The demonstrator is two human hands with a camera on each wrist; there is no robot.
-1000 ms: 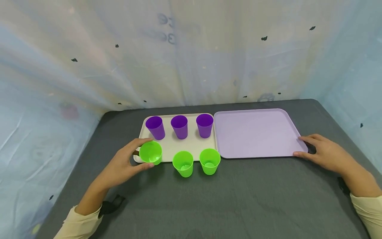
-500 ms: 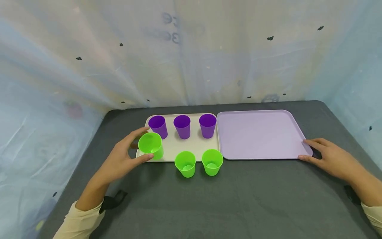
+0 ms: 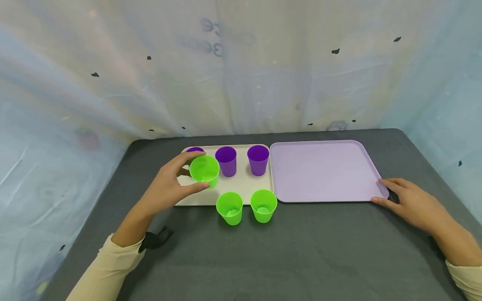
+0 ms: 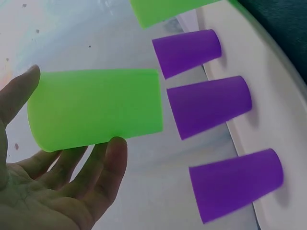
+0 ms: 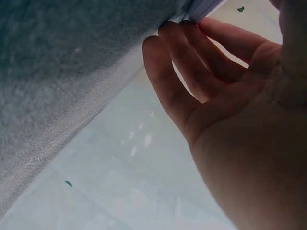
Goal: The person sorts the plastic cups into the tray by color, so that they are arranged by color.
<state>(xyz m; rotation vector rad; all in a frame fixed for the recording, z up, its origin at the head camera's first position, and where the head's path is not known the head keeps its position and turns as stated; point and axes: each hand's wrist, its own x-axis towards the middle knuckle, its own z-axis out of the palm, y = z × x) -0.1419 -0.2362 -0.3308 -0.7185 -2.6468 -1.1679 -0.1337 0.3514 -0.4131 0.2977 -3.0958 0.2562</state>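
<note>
My left hand [image 3: 169,188] holds a green cup [image 4: 96,108] by its sides, thumb in front and fingers behind, raised over the cream tray [image 3: 242,184]. On that tray stand three purple cups in a row; the leftmost purple cup [image 3: 195,149] is mostly hidden by the left hand and green cup, the middle purple cup [image 3: 227,165] and right purple cup [image 3: 259,164] show fully. In the right wrist view, my right hand [image 5: 211,96] reaches with extended fingers to the lilac tray's edge. From the head view it touches the lilac tray [image 3: 324,171] at its front right corner.
Two more green cups, a left one [image 3: 230,211] and a right one [image 3: 263,207], stand upright at the cream tray's front edge. Both trays lie side by side on a dark grey tablecloth [image 3: 286,255]. A pale curtain [image 3: 256,75] closes off the back and sides.
My left hand has lifted the green cup from the cream tray's front left corner and carried it up and to the right. My right hand stays at the lilac tray's corner.
</note>
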